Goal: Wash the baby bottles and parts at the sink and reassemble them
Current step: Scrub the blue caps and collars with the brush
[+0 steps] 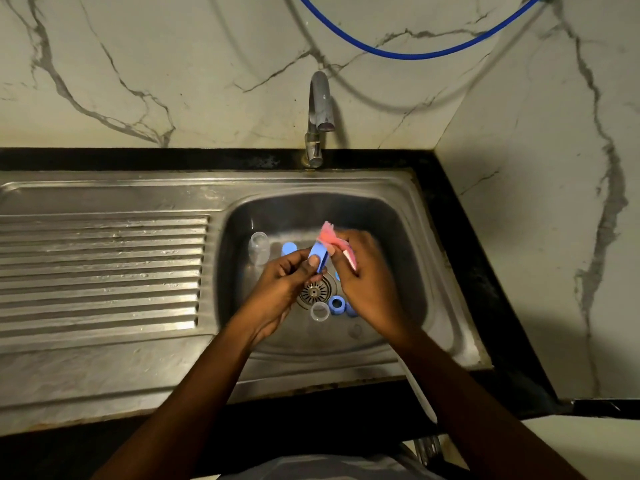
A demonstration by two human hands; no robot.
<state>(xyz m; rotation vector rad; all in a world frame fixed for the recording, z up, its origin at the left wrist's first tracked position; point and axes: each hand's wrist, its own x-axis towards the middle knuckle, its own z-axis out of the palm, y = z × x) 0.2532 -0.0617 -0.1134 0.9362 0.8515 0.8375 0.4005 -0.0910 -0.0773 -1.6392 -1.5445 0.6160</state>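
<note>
Currently, both hands work over the basin of a steel sink [408, 216]. The left hand [280, 289] is closed around a blue ring-shaped bottle part [319, 258], thumb pressed on its near face and fingers curled behind it. The right hand [367, 275] is clenched on a pink cloth [331, 237], which bunches above the fingers and shows again at the thumb side. The cloth touches the upper edge of the blue part; the 2 hands meet at that point.

Loose parts lie on the basin floor:
- 1 clear bottle [259, 247], left of the hands, near the basin's left wall.
- 1 blue cap [288, 248], just beside the clear bottle, partly hidden by the left hand's fingers.
- 1 clear ring [320, 311], just in front of the drain strainer [314, 292].
- 1 blue ring [336, 304], touching the clear ring on its right, with a further blue piece at the right wrist, mostly hidden.

The tap [320, 112] stands behind the basin, spout over it; no running water can be made out. A ribbed draining board [100, 271] extends left. A blue hose [408, 55] sags across the marble wall.
</note>
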